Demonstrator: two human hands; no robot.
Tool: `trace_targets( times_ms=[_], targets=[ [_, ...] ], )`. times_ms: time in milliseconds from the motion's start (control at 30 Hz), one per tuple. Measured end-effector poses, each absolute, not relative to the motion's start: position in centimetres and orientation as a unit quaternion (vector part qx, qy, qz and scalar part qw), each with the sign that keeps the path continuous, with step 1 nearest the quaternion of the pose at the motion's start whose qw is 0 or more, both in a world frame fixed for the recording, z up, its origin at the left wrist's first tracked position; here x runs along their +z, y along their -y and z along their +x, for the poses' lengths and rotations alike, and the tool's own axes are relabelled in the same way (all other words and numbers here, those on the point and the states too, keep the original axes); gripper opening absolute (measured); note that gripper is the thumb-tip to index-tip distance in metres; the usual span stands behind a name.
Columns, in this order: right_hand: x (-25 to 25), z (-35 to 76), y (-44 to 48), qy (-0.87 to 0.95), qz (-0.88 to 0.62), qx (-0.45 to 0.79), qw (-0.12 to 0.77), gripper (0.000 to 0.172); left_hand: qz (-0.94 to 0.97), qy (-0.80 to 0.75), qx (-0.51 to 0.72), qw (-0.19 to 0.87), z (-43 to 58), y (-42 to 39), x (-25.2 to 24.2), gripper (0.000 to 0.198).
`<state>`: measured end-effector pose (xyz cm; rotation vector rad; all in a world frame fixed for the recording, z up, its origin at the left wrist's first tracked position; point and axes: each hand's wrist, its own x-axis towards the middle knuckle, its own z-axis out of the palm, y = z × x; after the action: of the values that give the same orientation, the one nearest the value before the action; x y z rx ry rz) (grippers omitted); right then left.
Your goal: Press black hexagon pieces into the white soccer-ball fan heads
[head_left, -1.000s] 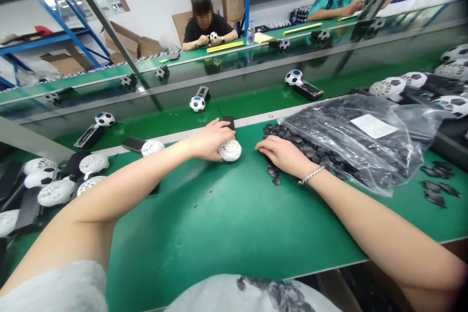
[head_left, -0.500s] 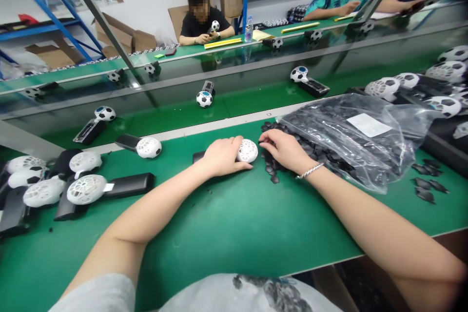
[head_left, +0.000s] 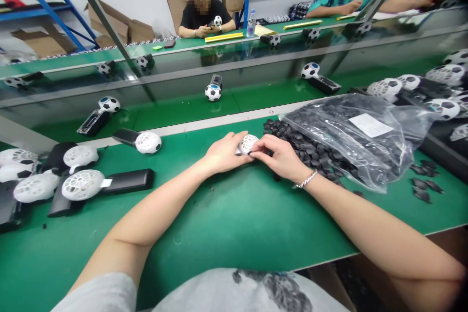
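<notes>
My left hand (head_left: 223, 154) grips a white ball-shaped fan head (head_left: 248, 143) on the green table (head_left: 226, 219). My right hand (head_left: 280, 156) is pinched against the same white head, with a small black piece at its fingertips. Just right of my hands lies a heap of small black pieces (head_left: 310, 148) spilling from a clear plastic bag (head_left: 361, 131). My right wrist wears a silver bracelet.
White fan heads with black handles (head_left: 84, 185) lie at the left. Finished football-patterned fans (head_left: 213, 91) ride the conveyor beyond. More fans are stacked at the right (head_left: 420, 85). Two people sit at the far bench. Loose black pieces (head_left: 422, 190) lie near the right edge.
My left hand pulled the white fan head nearer and to the right. My right hand left the heap of black pieces and came onto the head.
</notes>
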<state>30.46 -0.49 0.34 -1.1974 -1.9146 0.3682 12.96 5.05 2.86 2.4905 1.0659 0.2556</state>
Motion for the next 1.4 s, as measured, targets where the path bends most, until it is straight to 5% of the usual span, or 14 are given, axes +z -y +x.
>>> trace_targets(
  times_ms=[267, 367, 533, 1000, 1133, 1400],
  targets=[
    [-0.1, 31.1, 0.0, 0.669, -0.552, 0.256, 0.427, 0.037, 0.893, -0.385, 0.115, 0.205, 13.0, -5.1, 2.7, 0.064],
    [-0.1, 31.3, 0.0, 0.655, -0.527, 0.357, 0.406, 0.04, 0.892, -0.387, 0.12, 0.202, 13.1, -5.1, 2.5, 0.065],
    [0.5, 31.0, -0.1, 0.655, -0.552, 0.336, 0.391, 0.041, 0.889, -0.397, 0.134, 0.182, 13.5, -4.9, 2.3, 0.062],
    [2.1, 33.5, -0.1, 0.739, -0.657, 0.09, 0.115, 0.009, 0.922, -0.364, 0.123, 0.045, 12.7, -6.3, 2.2, 0.066],
    [1.9, 33.1, 0.0, 0.752, -0.636, 0.111, 0.134, 0.001, 0.93, -0.338, 0.131, 0.054, 12.9, -6.2, 2.0, 0.066],
    [2.5, 33.1, 0.3, 0.763, -0.564, 0.169, 0.267, 0.014, 0.938, -0.31, 0.136, 0.078, 12.6, -7.0, 1.4, 0.065]
  ],
)
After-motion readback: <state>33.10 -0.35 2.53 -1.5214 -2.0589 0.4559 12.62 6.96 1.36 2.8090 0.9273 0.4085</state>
